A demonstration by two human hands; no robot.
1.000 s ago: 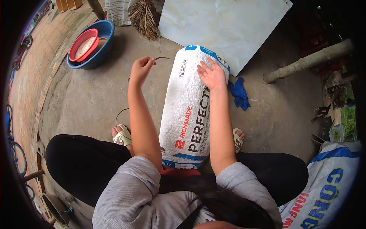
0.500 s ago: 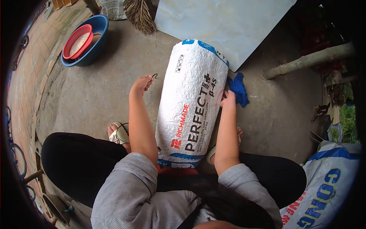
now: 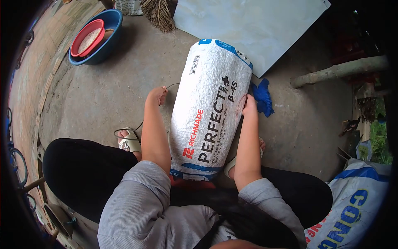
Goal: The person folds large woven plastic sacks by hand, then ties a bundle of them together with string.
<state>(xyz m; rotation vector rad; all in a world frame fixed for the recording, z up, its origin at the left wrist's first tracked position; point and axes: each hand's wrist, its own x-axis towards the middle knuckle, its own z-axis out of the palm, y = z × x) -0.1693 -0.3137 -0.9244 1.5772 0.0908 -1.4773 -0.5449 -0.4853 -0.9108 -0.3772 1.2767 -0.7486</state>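
A white woven feed sack (image 3: 199, 120) with "Richmade Perfect" print lies on the concrete between my legs, its printed face up. To its left, my left hand (image 3: 157, 95) is closed on a thin dark cord (image 3: 173, 84). One stretch of the cord reaches from my fingers to the sack's left edge; another shows by my left sandal (image 3: 132, 143). My right hand (image 3: 249, 104) grips the sack's right edge, its thumb showing and the other fingers mostly hidden. Right beside that hand lies a crumpled blue cloth (image 3: 263, 98).
A blue basin (image 3: 112, 43) with a red bowl (image 3: 99, 35) in it stands at the upper left. A pale marbled slab (image 3: 244, 29) and a straw bundle (image 3: 159, 15) are at the top. A wooden pole (image 3: 331, 71) and another printed sack (image 3: 352, 203) are on the right.
The cord is now drawn out from my left hand to the sack, and a loop shows over my left foot. My left hand has lowered slightly; my right thumb has shifted on the edge.
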